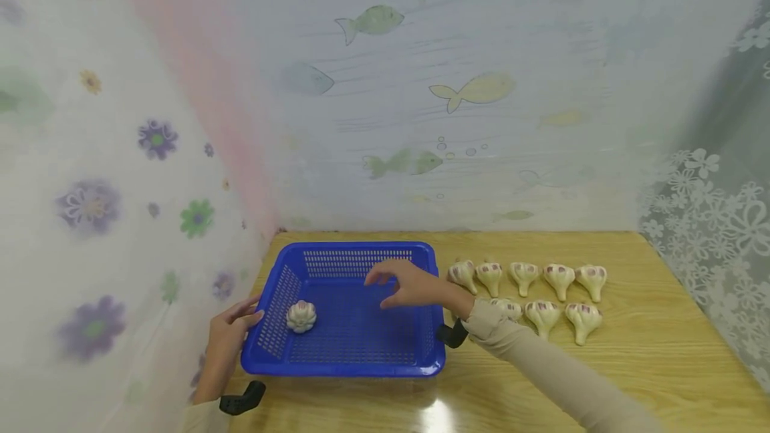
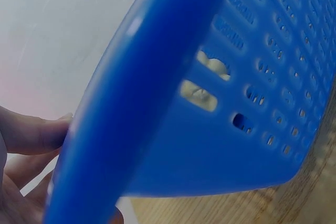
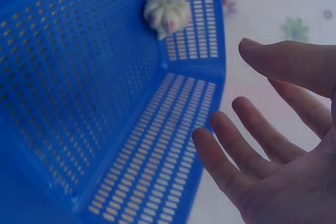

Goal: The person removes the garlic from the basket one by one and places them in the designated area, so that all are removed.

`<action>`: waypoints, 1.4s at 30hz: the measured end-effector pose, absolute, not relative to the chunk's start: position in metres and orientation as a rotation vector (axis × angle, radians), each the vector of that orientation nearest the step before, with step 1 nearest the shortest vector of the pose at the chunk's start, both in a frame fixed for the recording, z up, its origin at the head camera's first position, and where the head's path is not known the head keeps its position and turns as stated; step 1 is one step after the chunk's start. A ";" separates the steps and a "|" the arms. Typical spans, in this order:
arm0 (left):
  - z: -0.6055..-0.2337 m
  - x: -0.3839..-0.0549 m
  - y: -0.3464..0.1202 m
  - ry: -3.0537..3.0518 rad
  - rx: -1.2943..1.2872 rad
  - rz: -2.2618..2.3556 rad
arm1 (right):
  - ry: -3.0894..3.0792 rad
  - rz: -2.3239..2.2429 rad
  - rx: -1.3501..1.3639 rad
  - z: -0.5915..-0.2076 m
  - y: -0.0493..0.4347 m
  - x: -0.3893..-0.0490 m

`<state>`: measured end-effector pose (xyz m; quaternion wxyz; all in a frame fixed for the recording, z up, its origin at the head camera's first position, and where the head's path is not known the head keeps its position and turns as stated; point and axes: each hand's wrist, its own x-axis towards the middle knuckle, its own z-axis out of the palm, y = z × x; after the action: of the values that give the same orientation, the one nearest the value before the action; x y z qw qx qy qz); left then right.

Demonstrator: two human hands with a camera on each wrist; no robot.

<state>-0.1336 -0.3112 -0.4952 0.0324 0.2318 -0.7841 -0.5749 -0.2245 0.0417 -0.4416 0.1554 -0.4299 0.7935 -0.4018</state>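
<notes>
A blue plastic basket (image 1: 343, 369) with slotted sides sits on the table, and one garlic bulb (image 1: 301, 317) lies inside near its left wall. My left hand (image 1: 225, 343) grips the basket's left rim, thumb on top and fingers beneath the outer edge; the left wrist view shows the rim (image 2: 142, 72) up close. Over the right part of the basket hovers my right hand (image 1: 412, 284), its fingers loosely bent and holding nothing. In the right wrist view its spread fingers (image 3: 252, 150) stand apart from the garlic bulb (image 3: 168, 14).
Right of the basket, several garlic bulbs (image 1: 558, 280) lie in two rows on the wooden table (image 1: 650, 353); my right forearm partly covers the front row. A flower-patterned wall covering (image 1: 90, 206) stands close on the left, and a fish-patterned one (image 1: 457, 85) behind.
</notes>
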 end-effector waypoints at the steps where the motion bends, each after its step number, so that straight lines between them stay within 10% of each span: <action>1: -0.495 -0.133 -0.311 -2.415 0.713 -1.770 | 2.275 -1.136 -1.231 -0.444 0.038 -0.225; 42: -0.492 -0.132 -0.311 -2.405 0.688 -1.742 | 2.294 -0.824 -1.558 -0.520 -0.109 -0.230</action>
<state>-0.1320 -0.3106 -0.4924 0.0467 0.2254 -0.7881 -0.5709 -0.2303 -0.1094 -0.5204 0.1240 -0.5346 0.7868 -0.2826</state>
